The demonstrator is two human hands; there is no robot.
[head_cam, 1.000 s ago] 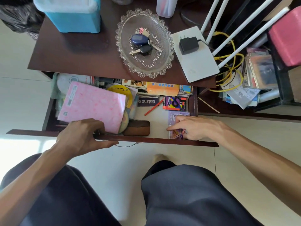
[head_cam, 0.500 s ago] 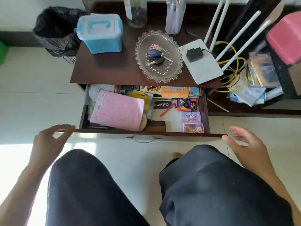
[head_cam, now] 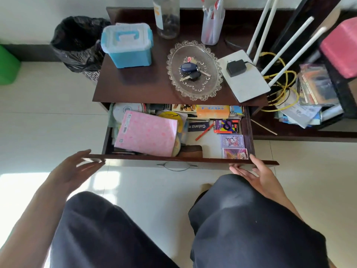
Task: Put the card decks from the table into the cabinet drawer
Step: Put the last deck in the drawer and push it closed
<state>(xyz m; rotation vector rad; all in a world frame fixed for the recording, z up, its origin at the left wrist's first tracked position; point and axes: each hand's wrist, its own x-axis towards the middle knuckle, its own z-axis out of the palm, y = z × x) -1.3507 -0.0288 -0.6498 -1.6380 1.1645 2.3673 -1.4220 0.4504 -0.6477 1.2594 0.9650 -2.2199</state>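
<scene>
The cabinet drawer (head_cam: 193,159) stands pulled out below the dark table top (head_cam: 135,84). Three card decks lie along its right side: a purple one (head_cam: 234,153) at the front corner, another purple one (head_cam: 232,141) behind it, and a colourful one (head_cam: 227,126) further back. My left hand (head_cam: 77,170) is flat and open against the left end of the drawer front. My right hand (head_cam: 255,175) is open with its fingers against the right end of the drawer front. Neither hand holds anything.
The drawer also holds a pink booklet (head_cam: 146,133), discs, an orange box (head_cam: 212,111) and a red pen (head_cam: 203,132). On the table top: a blue box (head_cam: 127,48), a glass dish with keys (head_cam: 194,70), a router (head_cam: 245,82), a bottle. A black bin (head_cam: 77,45) stands at left.
My right hand left the purple deck lying in the drawer. Both hands pulled back, then came forward to the ends of the drawer front. The view backed away.
</scene>
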